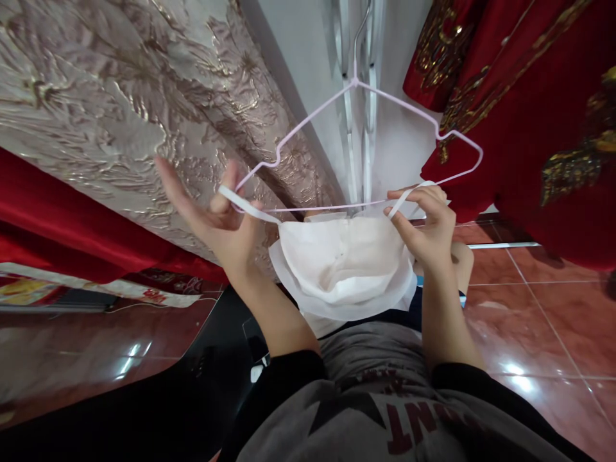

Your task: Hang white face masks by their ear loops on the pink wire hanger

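Note:
A white garment (339, 256) with thin straps and a layered, sheer-edged lower part hangs in front of my body. Behind its straps is a pale pink hanger (315, 115), its metal hook pointing up. My left hand (219, 215) is at the hanger's left end, thumb and a finger closed around the left strap (250, 208) there, another finger stretched outward. On the other side, my right hand (428, 221) pinches the right strap (404, 199), below the hanger's right shoulder. The hanger's lower bar passes just above the garment's top edge.
Embossed beige-pink fabric (144, 83) hangs at the left, with red cloth (86, 224) below it. Red fabric with gold decoration (520, 128) hangs at the right. White metal poles (353, 147) stand behind the hanger. A black surface (144, 398) lies at lower left over red floor tiles (543, 308).

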The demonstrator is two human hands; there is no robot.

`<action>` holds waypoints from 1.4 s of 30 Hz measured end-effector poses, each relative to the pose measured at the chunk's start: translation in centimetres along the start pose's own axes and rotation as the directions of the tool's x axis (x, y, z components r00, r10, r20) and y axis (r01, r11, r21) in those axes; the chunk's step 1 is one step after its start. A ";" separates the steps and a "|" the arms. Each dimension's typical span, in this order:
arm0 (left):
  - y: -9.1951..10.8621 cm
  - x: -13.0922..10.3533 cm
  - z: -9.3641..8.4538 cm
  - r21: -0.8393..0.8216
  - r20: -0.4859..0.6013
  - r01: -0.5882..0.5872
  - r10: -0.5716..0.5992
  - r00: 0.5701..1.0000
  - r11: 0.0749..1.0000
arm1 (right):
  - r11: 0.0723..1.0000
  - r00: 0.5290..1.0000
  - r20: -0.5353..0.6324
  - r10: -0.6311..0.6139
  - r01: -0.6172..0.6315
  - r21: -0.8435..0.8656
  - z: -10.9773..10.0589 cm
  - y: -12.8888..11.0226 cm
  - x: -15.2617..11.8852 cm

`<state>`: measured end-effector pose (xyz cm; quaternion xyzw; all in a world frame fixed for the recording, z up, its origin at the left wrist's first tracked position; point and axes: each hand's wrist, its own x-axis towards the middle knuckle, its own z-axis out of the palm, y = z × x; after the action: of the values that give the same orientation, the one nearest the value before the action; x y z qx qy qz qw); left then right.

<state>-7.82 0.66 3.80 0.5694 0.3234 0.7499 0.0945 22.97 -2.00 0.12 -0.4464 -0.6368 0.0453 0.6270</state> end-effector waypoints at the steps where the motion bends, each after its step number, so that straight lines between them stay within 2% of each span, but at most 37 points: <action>1: 1.0 0.9 0.5 0.009 0.099 0.095 -0.096 0.990 0.995 | 1.000 1.000 0.000 0.003 -0.003 0.006 0.0 -0.1 0.0; 3: 2.8 2.5 1.6 0.004 0.190 0.211 -0.208 0.960 0.978 | 1.000 1.000 0.008 0.012 -0.012 0.004 -0.1 -0.1 0.0; 5: 3.8 4.1 2.6 0.064 0.214 0.262 -0.270 0.939 0.963 | 1.000 1.000 0.022 0.022 -0.022 -0.016 -0.1 -0.1 -0.1; 8: 3.4 5.6 3.1 0.143 0.275 0.261 -0.292 0.916 0.955 | 0.999 0.999 0.047 0.020 -0.018 -0.038 -0.1 0.1 -0.1; 10: 2.5 5.8 3.1 0.117 0.267 0.270 -0.292 0.918 0.956 | 0.999 0.998 0.060 0.011 -0.008 -0.045 -0.2 0.2 -0.2; 12: 1.4 4.9 3.1 0.037 0.149 0.285 -0.288 0.946 0.958 | 0.999 0.998 0.061 0.005 -0.002 -0.050 -0.2 0.3 -0.2; 14: 0.5 3.1 3.4 -0.088 -0.048 0.318 -0.323 0.945 0.944 | 0.999 0.999 0.055 0.000 0.003 -0.052 -0.2 0.3 -0.3; 15: 0.2 2.0 3.6 -0.172 -0.149 0.350 -0.375 0.915 0.921 | 0.999 0.999 0.051 -0.002 0.005 -0.051 -0.1 0.3 -0.3; 16: 0.0 0.7 4.0 -0.264 -0.226 0.387 -0.447 0.865 0.883 | 0.999 0.999 0.049 -0.004 0.007 -0.046 -0.1 0.2 -0.3; 17: -0.1 -0.5 4.3 -0.352 -0.251 0.427 -0.523 0.814 0.833 | 0.999 0.999 0.044 -0.007 0.008 -0.039 0.0 0.1 -0.3; 18: -0.1 -1.8 4.7 -0.409 -0.203 0.476 -0.586 0.784 0.779 | 0.999 0.999 0.040 -0.008 0.009 -0.032 0.1 0.0 -0.3; 20: 0.1 -3.7 5.5 -0.461 -0.122 0.496 -0.606 0.786 0.735 | 1.000 0.999 0.037 -0.008 0.008 -0.016 0.2 -0.2 -0.3; 22: 0.2 -4.8 6.0 -0.456 -0.074 0.499 -0.590 0.804 0.737 | 1.000 0.999 0.037 -0.014 0.013 0.021 0.2 -0.2 -0.4; 24: 0.2 -5.2 6.1 -0.421 -0.057 0.514 -0.587 0.807 0.747 | 0.996 0.999 -0.034 -0.029 0.031 0.079 -0.3 0.5 -0.6; 26: 0.0 -5.3 5.9 -0.387 -0.047 0.536 -0.597 0.801 0.750 | 0.990 0.978 -0.204 -0.054 0.078 0.114 -1.2 2.1 -0.5; 29: 0.0 -5.2 5.8 -0.356 -0.065 0.551 -0.608 0.791 0.755 | 0.983 0.876 -0.469 -0.111 0.167 0.078 -3.5 5.9 0.2; 31: 0.2 -5.3 6.0 -0.348 -0.082 0.553 -0.612 0.786 0.757 | 0.978 0.851 -0.506 -0.140 0.199 0.065 -5.3 8.3 1.2; 32: 0.4 -5.3 6.2 -0.350 -0.090 0.551 -0.613 0.785 0.757 | 0.981 0.854 -0.503 -0.136 0.188 0.054 -6.1 9.1 1.9; 34: 0.6 -5.3 6.4 -0.360 -0.099 0.545 -0.612 0.785 0.757 | 0.986 0.905 -0.409 -0.120 0.155 0.055 -7.3 9.7 3.4; 35: 0.7 -5.3 6.5 -0.365 -0.107 0.539 -0.610 0.785 0.759 | 0.990 0.941 -0.324 -0.101 0.126 0.058 -7.7 9.5 4.3; 36: 0.7 -5.2 6.5 -0.369 -0.120 0.532 -0.607 0.786 0.762 | 0.993 0.969 -0.234 -0.085 0.101 0.059 -7.9 8.9 5.1; 38: 0.8 -5.1 6.5 -0.376 -0.143 0.519 -0.602 0.786 0.768 | 0.996 0.994 -0.082 -0.072 0.076 0.049 -7.9 7.1 6.8; 42: 0.8 -4.8 6.4 -0.396 -0.151 0.524 -0.616 0.773 0.754 | 0.992 0.988 0.095 -0.120 0.123 -0.018 -7.1 2.8 9.1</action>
<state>-0.17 0.04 1.35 0.3090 0.3615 0.7983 0.3696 31.99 1.82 6.83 -0.4115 -0.6921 0.0203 0.5927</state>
